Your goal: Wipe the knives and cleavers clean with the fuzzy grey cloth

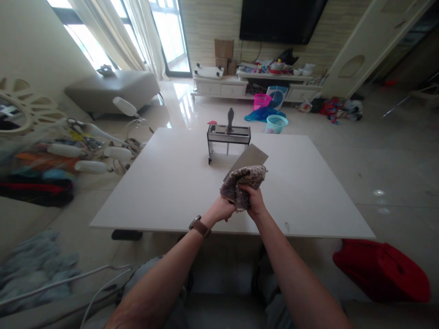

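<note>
A broad metal blade point(247, 159), like a cleaver's, points up and away over the white table point(164, 183). My left hand point(223, 209), below a watch, is closed near the blade's lower end, where the handle is hidden by cloth and fingers. My right hand point(253, 197) grips a brown speckled cloth point(242, 180), which lies against the lower part of the blade. Just beyond the blade stands a knife holder point(228, 133) with clear sides and a dark frame. One black-handled knife point(231, 119) is upright in its top.
Past the table's far edge are a turquoise basket point(276, 123), a pink basket point(262, 100) and a low white cabinet point(219, 88). A white lamp-like fixture point(118, 153) is at the left, and a red object point(380, 269) at the lower right.
</note>
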The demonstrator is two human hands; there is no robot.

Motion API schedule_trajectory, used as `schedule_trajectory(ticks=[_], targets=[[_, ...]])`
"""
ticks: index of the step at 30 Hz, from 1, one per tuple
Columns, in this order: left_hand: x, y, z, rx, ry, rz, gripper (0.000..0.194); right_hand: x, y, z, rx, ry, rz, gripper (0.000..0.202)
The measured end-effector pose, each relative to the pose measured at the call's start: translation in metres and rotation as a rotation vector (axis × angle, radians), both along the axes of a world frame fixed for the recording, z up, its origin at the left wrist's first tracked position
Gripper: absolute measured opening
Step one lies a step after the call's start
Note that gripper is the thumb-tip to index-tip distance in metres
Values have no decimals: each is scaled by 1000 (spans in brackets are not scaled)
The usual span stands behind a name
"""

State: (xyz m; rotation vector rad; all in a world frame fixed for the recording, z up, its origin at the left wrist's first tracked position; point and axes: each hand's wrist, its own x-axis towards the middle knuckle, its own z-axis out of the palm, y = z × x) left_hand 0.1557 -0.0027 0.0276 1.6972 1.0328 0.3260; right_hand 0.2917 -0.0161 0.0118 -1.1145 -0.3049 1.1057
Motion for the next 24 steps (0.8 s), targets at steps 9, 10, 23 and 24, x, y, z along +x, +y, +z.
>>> schedule_trajectory(ticks=[9,10,23,24], targets=[[-4,-4,-3,-3,-13,18,90,-4,-1,-2,0,5,20,44],[-4,-4,-3,-7,-9,20,89,-4,-1,-2,1,8,18,44],[-6,-3,-8,-20,-49,68,88,-8,-2,0,3,28,13,46],[-7,-3,-9,-26,-41,68,86,-8,-2,0,1,31,15,46]])
